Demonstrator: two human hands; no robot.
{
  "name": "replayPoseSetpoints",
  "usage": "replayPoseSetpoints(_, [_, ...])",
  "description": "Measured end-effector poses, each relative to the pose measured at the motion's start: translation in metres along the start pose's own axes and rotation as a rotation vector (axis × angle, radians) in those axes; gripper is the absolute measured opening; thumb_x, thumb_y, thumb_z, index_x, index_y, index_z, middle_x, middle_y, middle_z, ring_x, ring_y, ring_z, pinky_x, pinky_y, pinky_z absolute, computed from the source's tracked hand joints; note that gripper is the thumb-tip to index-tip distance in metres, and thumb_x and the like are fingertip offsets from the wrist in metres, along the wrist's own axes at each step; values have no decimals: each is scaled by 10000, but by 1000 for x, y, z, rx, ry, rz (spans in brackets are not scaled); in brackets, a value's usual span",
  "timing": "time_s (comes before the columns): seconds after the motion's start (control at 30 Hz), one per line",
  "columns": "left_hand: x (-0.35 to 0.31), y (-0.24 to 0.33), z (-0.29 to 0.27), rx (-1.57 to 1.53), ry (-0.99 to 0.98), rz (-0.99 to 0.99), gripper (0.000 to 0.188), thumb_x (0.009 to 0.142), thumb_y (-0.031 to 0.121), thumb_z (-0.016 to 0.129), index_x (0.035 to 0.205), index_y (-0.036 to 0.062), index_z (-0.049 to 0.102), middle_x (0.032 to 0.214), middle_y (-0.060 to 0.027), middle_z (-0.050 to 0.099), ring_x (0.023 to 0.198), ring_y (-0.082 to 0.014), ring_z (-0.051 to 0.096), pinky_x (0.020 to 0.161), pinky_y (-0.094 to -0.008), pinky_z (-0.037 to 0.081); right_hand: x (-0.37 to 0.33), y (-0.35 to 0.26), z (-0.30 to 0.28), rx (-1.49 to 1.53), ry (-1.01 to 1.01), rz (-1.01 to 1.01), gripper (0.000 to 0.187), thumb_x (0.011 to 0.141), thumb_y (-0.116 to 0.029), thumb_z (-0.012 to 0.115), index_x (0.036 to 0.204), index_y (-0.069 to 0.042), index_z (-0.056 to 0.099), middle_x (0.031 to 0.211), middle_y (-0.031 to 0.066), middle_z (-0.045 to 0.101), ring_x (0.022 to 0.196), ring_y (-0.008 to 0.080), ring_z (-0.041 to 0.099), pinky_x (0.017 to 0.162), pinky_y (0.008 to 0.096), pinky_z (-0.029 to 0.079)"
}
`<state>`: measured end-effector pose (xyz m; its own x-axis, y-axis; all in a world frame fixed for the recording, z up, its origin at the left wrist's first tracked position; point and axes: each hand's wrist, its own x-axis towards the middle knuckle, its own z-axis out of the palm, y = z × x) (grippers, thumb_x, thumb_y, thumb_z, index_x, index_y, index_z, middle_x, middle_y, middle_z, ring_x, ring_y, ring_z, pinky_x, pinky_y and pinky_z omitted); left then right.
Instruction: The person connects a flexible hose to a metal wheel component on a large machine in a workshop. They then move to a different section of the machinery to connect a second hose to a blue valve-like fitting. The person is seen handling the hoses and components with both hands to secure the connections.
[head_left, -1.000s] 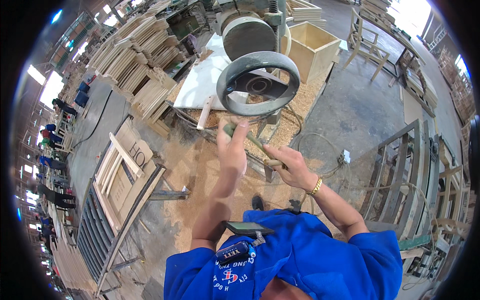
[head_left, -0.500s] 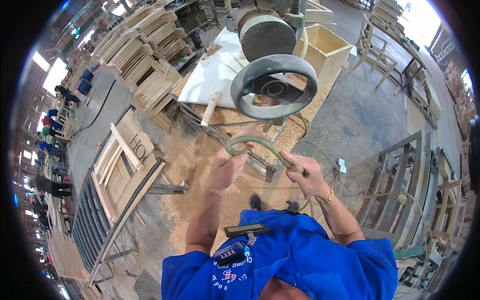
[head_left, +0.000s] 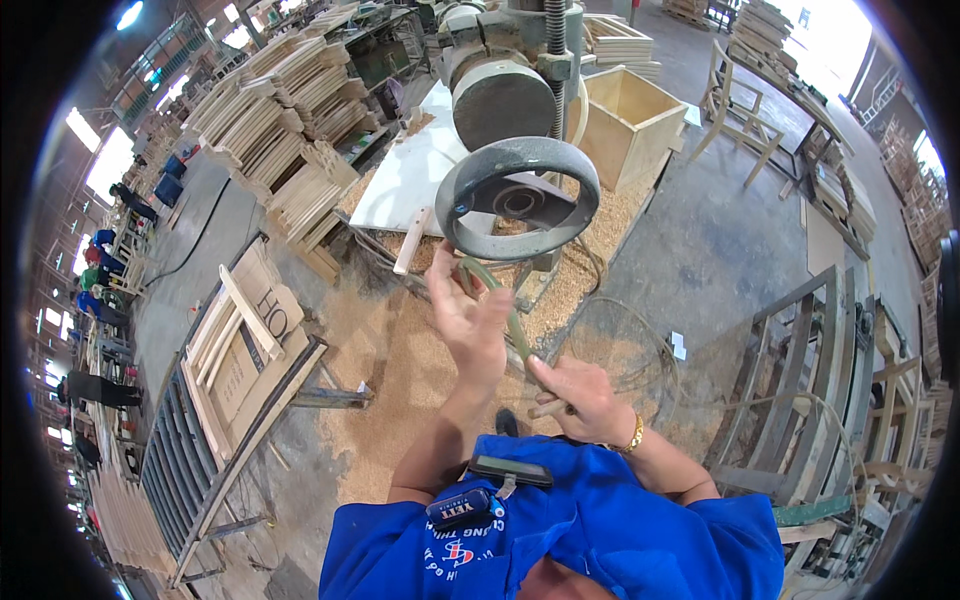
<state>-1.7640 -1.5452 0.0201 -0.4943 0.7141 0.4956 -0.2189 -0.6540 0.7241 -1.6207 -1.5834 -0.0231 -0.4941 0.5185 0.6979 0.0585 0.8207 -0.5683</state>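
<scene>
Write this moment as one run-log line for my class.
left hand: loosely open at green hose | right hand: gripping green hose | beyond hands: handwheel | underfoot: sawdust

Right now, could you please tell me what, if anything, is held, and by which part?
The right hand grips the green hose by its lower stretch; the left hand, at its upper bend, shows no clear grip.

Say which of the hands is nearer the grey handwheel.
Left. The left hand is just below the lower left of the grey handwheel; the right hand is farther below its right side.
</scene>
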Motion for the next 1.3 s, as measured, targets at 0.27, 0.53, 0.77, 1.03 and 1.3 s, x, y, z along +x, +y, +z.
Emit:
replayPoseSetpoints(0.27, [10, 35, -34, 688, -409, -62, 123, 811, 47, 593, 923, -1, 576, 785, -83, 583, 681, -183, 529, 632, -325, 437, 0, 3, -43, -57, 314, 74, 359, 721, -63, 669, 1062, 31, 604, 639, 96, 570, 527, 208, 497, 479, 316, 382])
replayPoseSetpoints(0.53, [-8, 27, -2, 638, -1262, -564, 171, 836, 169, 606, 898, 11, 625, 839, -127, 628, 782, -238, 612, 686, -356, 469, 39, -6, -72, 44, 260, -100, 149, 704, -130, 730, 772, -12, 668, 532, 55, 516, 453, 171, 460, 424, 284, 334])
replayPoseSetpoints(0.77, [-64, -21, 1, 259, -1011, -285, 283, 791, 61, 607, 1057, 30, 517, 972, -96, 561, 923, -171, 559, 757, -314, 455, 48, 8, -62, 61, 158, -125, 161, 645, -125, 753, 694, -58, 615, 544, 45, 518, 446, 170, 484, 410, 280, 348])
replayPoseSetpoints(1.03, [-102, -55, -21, 328, -746, -510, 350, 741, 31, 634, 1050, 2, 472, 991, -92, 546, 946, -165, 538, 784, -316, 457, 56, -3, -39, 13, 22, -26, 215, 595, -57, 681, 727, -63, 512, 573, 53, 482, 468, 211, 496, 430, 305, 386])
replayPoseSetpoints(1.3, [-78, -33, -11, 217, -637, -391, 396, 732, 50, 675, 1074, -5, 483, 1002, -75, 553, 926, -147, 538, 743, -303, 452, 66, 12, -27, 18, 53, -7, 227, 629, -19, 636, 806, -34, 495, 721, 105, 484, 600, 258, 497, 516, 313, 407])
